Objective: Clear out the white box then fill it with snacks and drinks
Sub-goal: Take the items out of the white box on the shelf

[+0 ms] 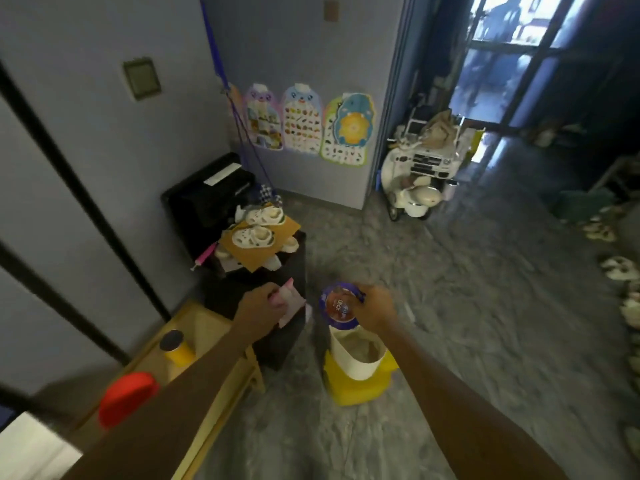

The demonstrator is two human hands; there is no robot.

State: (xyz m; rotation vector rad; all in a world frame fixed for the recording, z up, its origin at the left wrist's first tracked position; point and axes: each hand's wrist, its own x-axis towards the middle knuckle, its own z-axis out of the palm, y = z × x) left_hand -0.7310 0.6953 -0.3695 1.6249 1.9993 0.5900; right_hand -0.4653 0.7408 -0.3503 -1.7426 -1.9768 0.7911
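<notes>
A round cup (pixel 341 308) with a purple-rimmed foil lid is pinched at its edge in the grip of the right hand (pixel 375 311), over an open white bin (pixel 360 367). A pink-and-white packet (pixel 289 301) is pinched by the left hand (pixel 258 308) beside it. The cup is judged light and its lid easily punctured, so the stiffer wall is the better place to hold, while the packet is judged soft

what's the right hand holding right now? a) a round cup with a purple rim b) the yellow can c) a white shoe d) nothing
a: the right hand grips the round purple-rimmed cup, which shows just over the white box in this view; the yellow can stands untouched on the low wooden table, and the left hand holds a pink and white packet.
</notes>
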